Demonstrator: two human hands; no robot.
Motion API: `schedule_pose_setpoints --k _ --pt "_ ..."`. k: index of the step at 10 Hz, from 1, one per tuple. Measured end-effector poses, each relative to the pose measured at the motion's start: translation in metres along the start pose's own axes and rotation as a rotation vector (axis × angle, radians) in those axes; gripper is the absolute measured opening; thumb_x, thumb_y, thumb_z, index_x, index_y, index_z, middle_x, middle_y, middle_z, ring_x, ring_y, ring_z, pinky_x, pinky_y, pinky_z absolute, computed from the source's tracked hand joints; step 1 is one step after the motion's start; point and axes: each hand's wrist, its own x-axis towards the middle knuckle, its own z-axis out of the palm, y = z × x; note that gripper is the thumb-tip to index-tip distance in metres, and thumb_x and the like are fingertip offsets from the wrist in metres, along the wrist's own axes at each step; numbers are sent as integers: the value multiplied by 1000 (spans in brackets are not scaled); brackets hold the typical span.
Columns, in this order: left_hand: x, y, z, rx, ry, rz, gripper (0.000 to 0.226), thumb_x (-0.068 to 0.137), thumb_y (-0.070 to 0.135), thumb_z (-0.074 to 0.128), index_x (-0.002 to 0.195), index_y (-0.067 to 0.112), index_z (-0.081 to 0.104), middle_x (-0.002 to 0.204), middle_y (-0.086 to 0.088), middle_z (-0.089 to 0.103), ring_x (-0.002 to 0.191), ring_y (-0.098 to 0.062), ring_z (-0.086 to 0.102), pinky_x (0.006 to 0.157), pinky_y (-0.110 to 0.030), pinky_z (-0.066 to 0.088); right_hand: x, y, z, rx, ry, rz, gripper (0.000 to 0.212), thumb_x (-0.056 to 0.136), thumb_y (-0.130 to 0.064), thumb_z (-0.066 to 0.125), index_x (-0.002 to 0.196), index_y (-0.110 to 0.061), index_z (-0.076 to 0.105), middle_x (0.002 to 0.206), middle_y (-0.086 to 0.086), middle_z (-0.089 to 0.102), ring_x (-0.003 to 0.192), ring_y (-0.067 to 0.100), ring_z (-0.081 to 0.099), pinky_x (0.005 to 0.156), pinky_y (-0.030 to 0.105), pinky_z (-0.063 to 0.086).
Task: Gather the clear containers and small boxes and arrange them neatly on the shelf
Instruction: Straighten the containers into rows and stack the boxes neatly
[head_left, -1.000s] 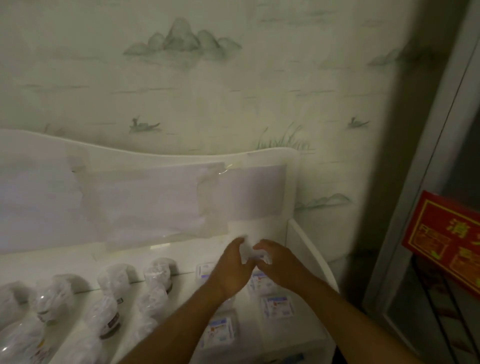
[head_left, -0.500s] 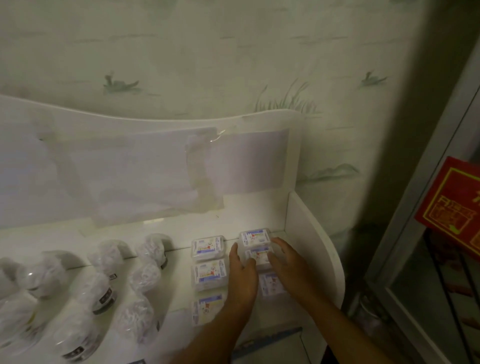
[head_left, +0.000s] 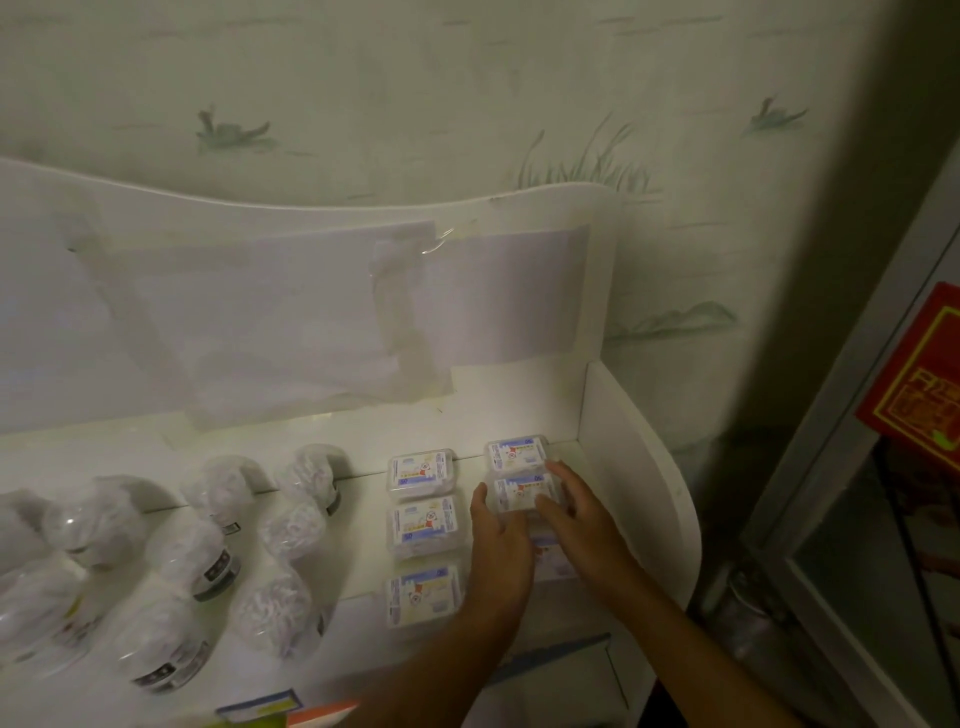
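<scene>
Small clear boxes with blue-and-white labels lie in two columns on the white shelf (head_left: 634, 467). The left column runs from a back box (head_left: 422, 470) through a middle box (head_left: 426, 525) to a front box (head_left: 423, 597). In the right column, a back box (head_left: 516, 452) lies against the rear. My left hand (head_left: 501, 551) and my right hand (head_left: 579, 519) press on either side of the second box (head_left: 522, 493) there, holding it flat on the shelf. Another box lies mostly hidden under my hands. Several clear round containers (head_left: 296, 530) with white contents fill the shelf's left part.
The shelf's white side panel (head_left: 644, 499) rises just right of the boxes. A taped paper sheet (head_left: 311, 322) covers the back panel. A red sign (head_left: 924, 374) hangs on a glass door at the right. Coloured labels (head_left: 260, 706) mark the lower edge.
A second ago both hands held a small box in the air above the shelf. They came down and set it in the right column, where they now press on it.
</scene>
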Motion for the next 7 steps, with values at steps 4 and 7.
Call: schedule_pose_setpoints --k 4,7 --pt "29 19 -1 12 -19 -5 52 104 29 35 152 29 14 145 2 41 105 -10 49 82 -30 50 18 -11 -7 194 -73 38 71 75 -61 65 134 -28 43 124 -9 65 99 2 66 77 17 55" --pt "30 4 -4 23 -30 2 50 104 30 37 150 29 20 143 1 47 117 -19 57 90 -37 56 12 -7 -8 92 -88 -24 110 52 -87 46 146 -31 33 136 -18 42 100 -26 47 83 -8 36"
